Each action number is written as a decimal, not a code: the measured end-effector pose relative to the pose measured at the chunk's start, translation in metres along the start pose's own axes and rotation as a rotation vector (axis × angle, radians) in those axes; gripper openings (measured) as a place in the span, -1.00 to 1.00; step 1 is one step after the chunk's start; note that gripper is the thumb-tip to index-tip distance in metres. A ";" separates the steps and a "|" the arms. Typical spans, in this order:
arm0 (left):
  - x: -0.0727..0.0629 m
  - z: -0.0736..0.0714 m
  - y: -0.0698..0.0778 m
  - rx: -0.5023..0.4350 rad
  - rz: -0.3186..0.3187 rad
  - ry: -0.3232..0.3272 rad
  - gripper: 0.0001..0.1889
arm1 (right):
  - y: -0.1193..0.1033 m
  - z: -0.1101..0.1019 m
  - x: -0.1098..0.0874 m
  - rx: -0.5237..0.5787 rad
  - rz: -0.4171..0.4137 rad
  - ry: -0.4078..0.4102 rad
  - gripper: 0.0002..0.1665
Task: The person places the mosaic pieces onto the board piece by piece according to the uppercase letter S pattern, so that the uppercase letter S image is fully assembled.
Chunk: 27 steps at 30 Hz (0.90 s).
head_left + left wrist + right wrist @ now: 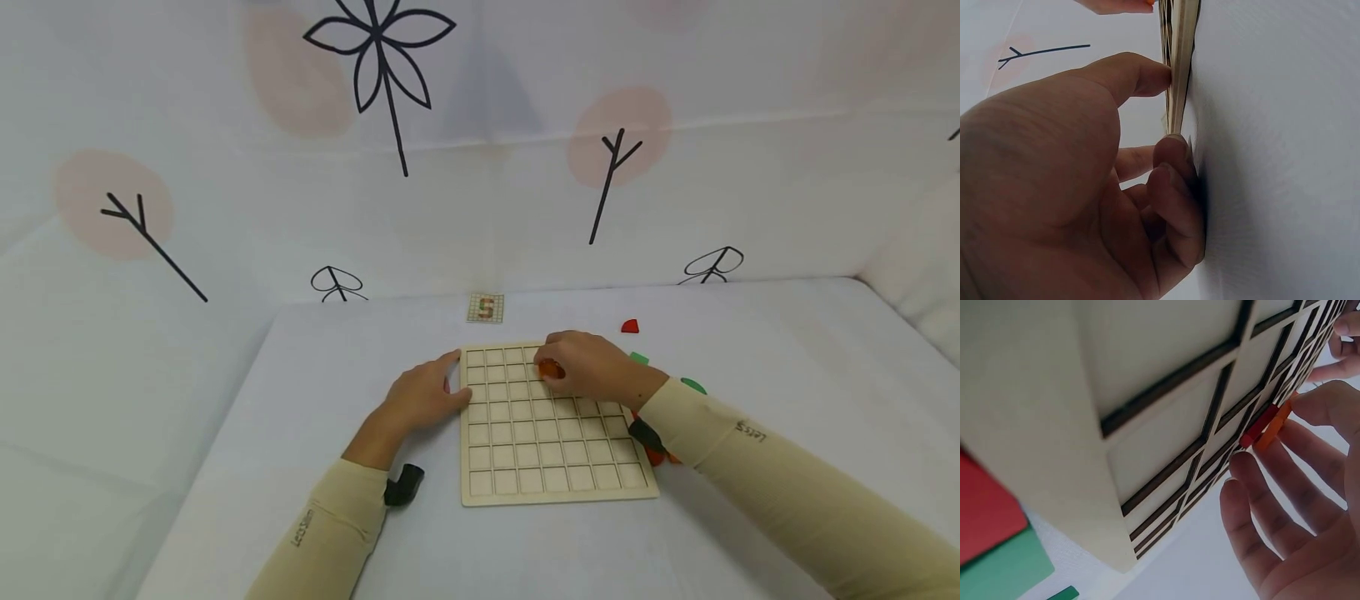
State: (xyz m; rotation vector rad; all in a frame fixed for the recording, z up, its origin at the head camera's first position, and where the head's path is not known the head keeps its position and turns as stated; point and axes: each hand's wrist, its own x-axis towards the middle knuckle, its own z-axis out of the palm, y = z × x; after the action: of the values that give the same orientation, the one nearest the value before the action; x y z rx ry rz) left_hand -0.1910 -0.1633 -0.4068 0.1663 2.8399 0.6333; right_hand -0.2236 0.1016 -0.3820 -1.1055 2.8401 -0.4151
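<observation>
A pale wooden grid board [555,479] lies on the white table. At its left edge, my left hand [420,396] holds the rim, the thumb on the board and the other fingers curled by its side. Over the far part of the grid, my right hand [592,367] pinches a small orange piece [1270,432] between thumb and fingers. Right beside that piece, a red piece [1259,427] shows in the right wrist view; whether it sits in a cell or is also held, I cannot tell.
A small pattern card [486,308] lies behind the board. A red rounded piece [630,326] is at the back right. Green pieces [693,385] and red pieces [655,457] lie along the board's right side, partly hidden by the right arm.
</observation>
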 end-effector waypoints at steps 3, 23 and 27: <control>-0.001 0.000 0.000 0.007 0.015 0.006 -0.24 | -0.001 0.001 0.001 -0.018 -0.038 0.014 -0.85; -0.003 -0.002 0.004 -0.007 0.008 0.008 -0.25 | -0.005 0.002 0.004 -0.019 -0.055 0.023 -0.87; -0.003 -0.002 0.003 -0.007 0.012 0.010 -0.25 | -0.005 0.002 0.005 -0.010 -0.040 0.023 -0.87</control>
State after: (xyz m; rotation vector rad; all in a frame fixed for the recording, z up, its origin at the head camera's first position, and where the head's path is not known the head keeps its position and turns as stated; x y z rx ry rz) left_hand -0.1881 -0.1620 -0.4036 0.1789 2.8482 0.6478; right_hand -0.2234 0.0945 -0.3828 -1.1682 2.8473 -0.4188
